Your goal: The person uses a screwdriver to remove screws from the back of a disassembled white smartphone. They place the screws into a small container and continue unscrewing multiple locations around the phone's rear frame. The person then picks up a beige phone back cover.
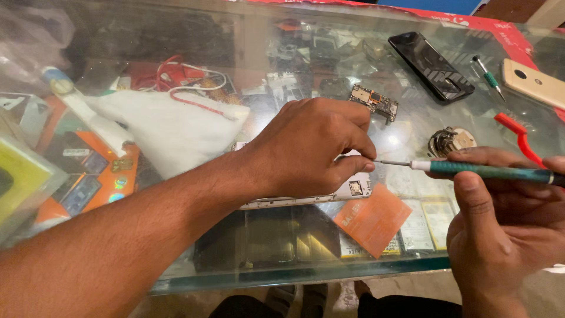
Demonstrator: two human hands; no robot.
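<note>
My left hand (312, 147) rests on an opened white phone body (353, 191) lying on the glass table top (265, 65); its thumb and forefinger are pinched together at the metal tip of a screwdriver, and whether a tiny part sits between them is hidden. My right hand (500, 229) holds the green-handled screwdriver (488, 172) level, tip pointing left at those fingers.
A circuit board (375, 102), a black phone (431, 66), a second small green screwdriver (488, 76), a gold phone (532, 81), a red brush (521, 136), a round metal part (450, 141) and an orange card (372, 219) lie around. White cloth (170, 132) sits left.
</note>
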